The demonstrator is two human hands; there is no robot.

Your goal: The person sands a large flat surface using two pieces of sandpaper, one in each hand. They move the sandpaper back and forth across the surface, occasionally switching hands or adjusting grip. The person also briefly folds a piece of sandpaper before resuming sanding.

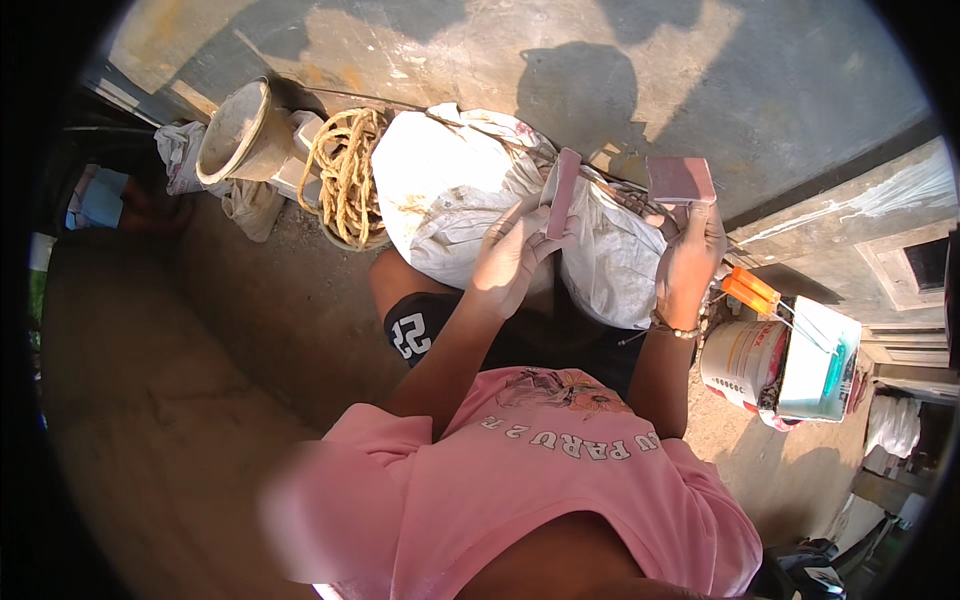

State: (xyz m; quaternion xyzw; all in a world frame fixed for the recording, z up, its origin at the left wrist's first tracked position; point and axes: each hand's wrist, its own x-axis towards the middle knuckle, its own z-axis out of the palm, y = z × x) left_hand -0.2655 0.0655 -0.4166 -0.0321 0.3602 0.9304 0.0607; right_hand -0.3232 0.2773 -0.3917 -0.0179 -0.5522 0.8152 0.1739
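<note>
Dust whitens both of my hands. My left hand [513, 255] grips a narrow pinkish-brown strip of sandpaper [564, 195] by its lower end, so the strip stands nearly upright. To the right, my right hand [693, 242] pinches a squarish piece of sandpaper [680, 180] at its lower edge, with the pinkish-brown face showing. The two pieces are held apart from each other. Beneath and behind my hands lie crumpled white sacks [415, 175], partly across my lap. Some of my right fingers are hidden behind the squarish piece.
A coiled yellowish rope [350, 170] and a dirty bucket [240, 140] stand left of the sacks. On the right are a paint bucket [738, 362], orange-handled tools [750, 291] and a white-and-teal container [815, 365]. A grey wall [440, 50] rises just beyond the sacks.
</note>
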